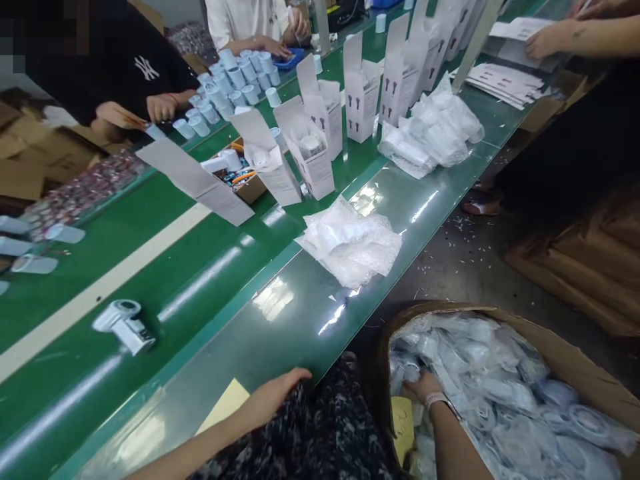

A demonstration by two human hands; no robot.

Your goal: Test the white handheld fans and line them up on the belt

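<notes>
- Left hand (277,393) rests open, fingers spread, on the bench (150,267) edge at 7 o'clock.
- Right hand (425,387) reaches into a cardboard box (565,353) at 5 o'clock, among bagged white parts (505,393); whether its fingers grip anything, I cannot tell.
- A bubble-wrap bundle (350,243) lies on the bench at 12 o'clock.

Glossy green mat (150,280), plastic bubble wrap (350,243), matt cardboard box (565,353)
</notes>
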